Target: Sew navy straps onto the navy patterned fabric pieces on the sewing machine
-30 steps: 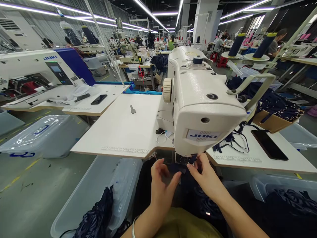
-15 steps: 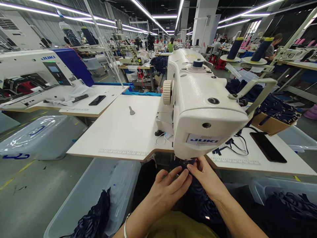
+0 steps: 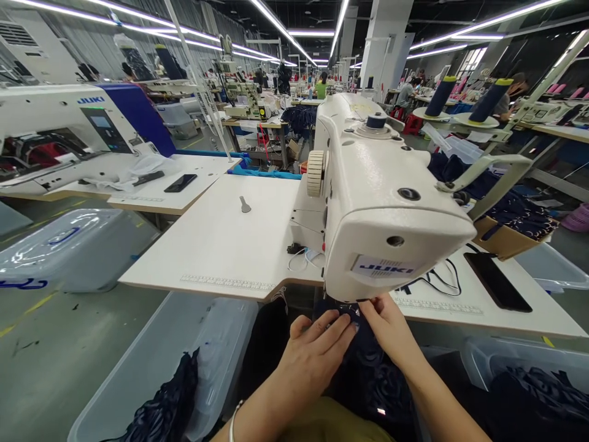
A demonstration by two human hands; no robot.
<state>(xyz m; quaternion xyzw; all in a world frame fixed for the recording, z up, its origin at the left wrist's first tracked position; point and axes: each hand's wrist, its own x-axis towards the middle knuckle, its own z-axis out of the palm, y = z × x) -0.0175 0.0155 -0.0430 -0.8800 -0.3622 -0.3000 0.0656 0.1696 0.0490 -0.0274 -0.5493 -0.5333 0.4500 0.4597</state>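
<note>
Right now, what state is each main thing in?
White JUKI sewing machine, running or stopped: cannot tell
Dark navy patterned fabric, draped, upper end beneath the machine
Bare left hand, fingers extended over the fabric
Bare right hand, fingers bent at the fabric, grip partly hidden
Flat grey metal piece, lying on the white tabletop
Black rectangular phone at right, lying flat, screen dark
Clear plastic bin at lower left, open, dark cloth inside

One left hand [image 3: 317, 353] and one right hand [image 3: 386, 322] make two hands, with one bracelet [image 3: 232, 422]. Two large sewing machines are close by: one white machine [image 3: 391, 184] and one blue-and-white machine [image 3: 41, 101]. There are two phones: one right-hand phone [image 3: 497, 281] and one left-hand phone [image 3: 181, 183]. The front table [image 3: 207, 245] has two ruler strips [image 3: 225, 282] and one metal piece [image 3: 245, 205]. One cardboard box [image 3: 512, 241] sits at right.
</note>
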